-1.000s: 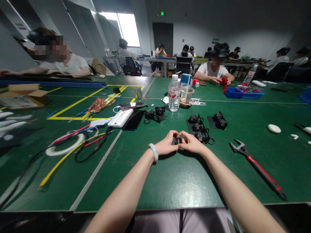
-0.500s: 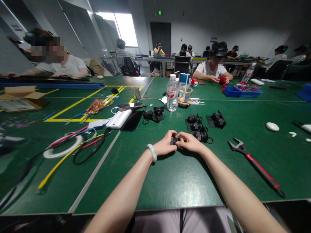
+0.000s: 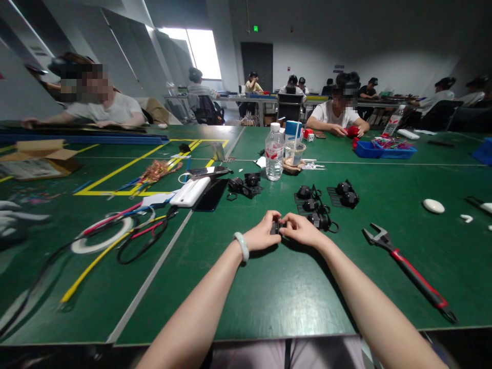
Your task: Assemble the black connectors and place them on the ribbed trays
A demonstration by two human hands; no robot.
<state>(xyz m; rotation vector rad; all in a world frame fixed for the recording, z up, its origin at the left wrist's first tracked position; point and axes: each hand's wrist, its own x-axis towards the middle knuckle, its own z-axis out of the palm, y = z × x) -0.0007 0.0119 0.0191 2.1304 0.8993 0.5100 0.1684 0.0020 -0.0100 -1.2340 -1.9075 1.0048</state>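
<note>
Both my hands meet over the green table, fingers closed on one small black part (image 3: pixel 274 228). My left hand (image 3: pixel 263 233), with a pale bangle at the wrist, grips it from the left. The fingertips of my right hand (image 3: pixel 302 229) pinch its right side. Most of the part is covered by my fingers, so its exact kind is unclear. Just past my right hand lie several black fittings on ribbed plates (image 3: pixel 310 205), with loose rings beside them. Another pair of black fittings on a plate (image 3: pixel 348 195) sits farther right. More black parts (image 3: pixel 246 184) lie ahead to the left.
An adjustable wrench (image 3: pixel 409 271) with red-black handle lies right. A water bottle (image 3: pixel 274 154) and a plastic cup (image 3: pixel 295 152) stand ahead. Left are cables (image 3: pixel 96 264), a white tape roll (image 3: pixel 77 246) and a white power bank (image 3: pixel 190 192). Co-workers sit around; one handles something red (image 3: pixel 352 131).
The whole view has shifted slightly down and right. My hands stay together on the black part, with the right fingers bent a little differently around it.
</note>
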